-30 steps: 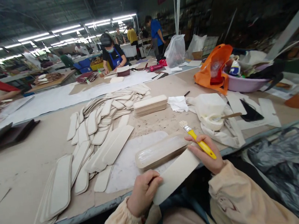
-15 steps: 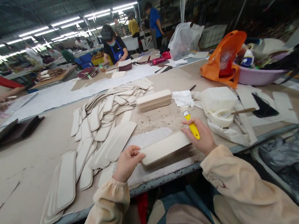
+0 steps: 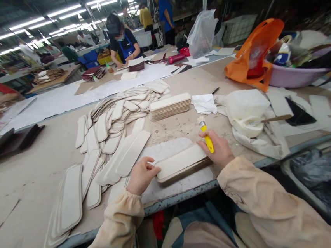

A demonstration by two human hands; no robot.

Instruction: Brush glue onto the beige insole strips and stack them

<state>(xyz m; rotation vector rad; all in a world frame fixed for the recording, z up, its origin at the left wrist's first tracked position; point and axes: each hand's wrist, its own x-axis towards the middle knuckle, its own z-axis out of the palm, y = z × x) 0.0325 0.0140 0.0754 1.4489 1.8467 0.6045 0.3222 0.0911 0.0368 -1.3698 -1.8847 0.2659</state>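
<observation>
A stack of long, cream, round-cornered panels (image 3: 183, 160) lies on a white sheet near the table's front edge. At its left end, my left hand (image 3: 142, 175) is closed, thumb and forefinger on the corner of the top panel. My right hand (image 3: 218, 150) grips a brush (image 3: 207, 137) by its yellow handle, bristles pointing away from me. That hand also rests against the stack's right end and hides it. Beyond lies a second neat stack of panels (image 3: 170, 107). Many loose panels (image 3: 115, 121) spread in an overlapping heap to the left.
On the right sit a white tub (image 3: 250, 126) with a stick across it, a white cloth (image 3: 204, 104), an orange bag (image 3: 252, 57) and a purple basin (image 3: 297, 75). Dark folded pieces (image 3: 17, 142) lie far left. A co-worker (image 3: 124, 42) works across the table.
The view has shifted slightly. My right hand and the brush have moved a little left along the stack's end. My left hand stays at the left corner.
</observation>
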